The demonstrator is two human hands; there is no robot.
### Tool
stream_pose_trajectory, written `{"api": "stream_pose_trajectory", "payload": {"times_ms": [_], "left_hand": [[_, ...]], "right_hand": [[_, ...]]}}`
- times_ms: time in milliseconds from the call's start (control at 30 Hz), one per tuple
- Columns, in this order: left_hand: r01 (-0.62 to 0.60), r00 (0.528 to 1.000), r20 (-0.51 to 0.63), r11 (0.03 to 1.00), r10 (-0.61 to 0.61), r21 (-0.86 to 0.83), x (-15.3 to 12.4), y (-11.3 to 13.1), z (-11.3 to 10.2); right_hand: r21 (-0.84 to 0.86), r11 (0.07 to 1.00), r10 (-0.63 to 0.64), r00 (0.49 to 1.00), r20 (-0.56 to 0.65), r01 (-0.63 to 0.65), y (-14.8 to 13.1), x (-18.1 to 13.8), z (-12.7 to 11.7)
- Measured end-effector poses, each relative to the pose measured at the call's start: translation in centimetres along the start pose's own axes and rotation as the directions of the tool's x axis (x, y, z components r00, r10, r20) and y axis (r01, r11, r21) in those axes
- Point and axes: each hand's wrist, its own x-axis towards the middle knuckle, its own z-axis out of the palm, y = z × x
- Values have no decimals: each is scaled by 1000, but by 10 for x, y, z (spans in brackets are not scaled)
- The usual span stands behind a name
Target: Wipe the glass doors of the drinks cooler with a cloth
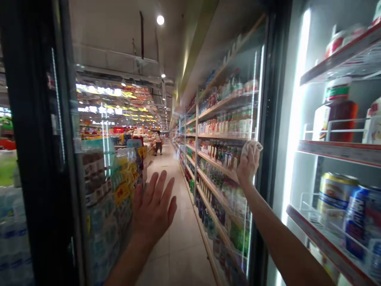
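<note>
A glass cooler door (269, 99) with a dark frame stands open in front of me, and the aisle shows through its pane. My right hand (249, 165) is closed round a crumpled pale cloth (252, 147), held up against the glass near the right side of the frame. Lower and left of centre, my left hand (153, 208) is open with its fingers spread, palm toward the pane. Whether it touches the glass I cannot tell. No object shows in that hand.
On the right, lit cooler shelves (339, 147) hold a dark bottle (336, 111) and several cans (336, 190). Beyond the glass are long drink shelves (220, 137), stacked packs of bottles (104, 206) and a tiled aisle floor (178, 238). A person (158, 143) stands far down the aisle.
</note>
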Motion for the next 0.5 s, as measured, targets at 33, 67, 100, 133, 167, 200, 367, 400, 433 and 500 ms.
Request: {"api": "stream_pose_trajectory", "payload": {"times_ms": [33, 67, 100, 133, 167, 200, 367, 400, 433, 500], "left_hand": [[-2, 1000, -3, 1000, 2, 5, 1, 0, 0], [-4, 1000, -5, 1000, 4, 10, 1, 0, 0], [-10, 1000, -6, 1000, 10, 15, 1, 0, 0], [-23, 1000, -8, 1000, 23, 20, 2, -1, 0], [-41, 999, -10, 999, 41, 27, 1, -2, 0], [-54, 998, -13, 998, 55, 33, 1, -3, 0], [-68, 998, -11, 996, 68, 55, 1, -6, 0], [-78, 997, -15, 995, 79, 61, 1, -6, 0], [-86, 996, -19, 994, 88, 65, 2, -5, 0], [-86, 996, -29, 994, 88, 66, 3, -3, -1]], "right_hand": [[7, 1000, 0, 1000, 9, 0, -9, -1, 1], [21, 998, -59, 997, 42, 59, -24, -8, 1], [41, 986, -165, 982, 97, 161, -43, -20, 0], [76, 954, -298, 942, 155, 289, -62, -34, -2], [125, 898, -439, 872, 216, 421, -78, -47, -3], [165, 839, -544, 800, 253, 519, -87, -57, -5], [-21, 955, -290, 945, 151, 296, -24, -18, -7], [-65, 985, -152, 984, 91, 158, -4, 2, -4], [-88, 994, -58, 997, 52, 62, 9, 20, 1], [-88, 996, 29, 999, 15, -28, 9, 45, 10]]}}
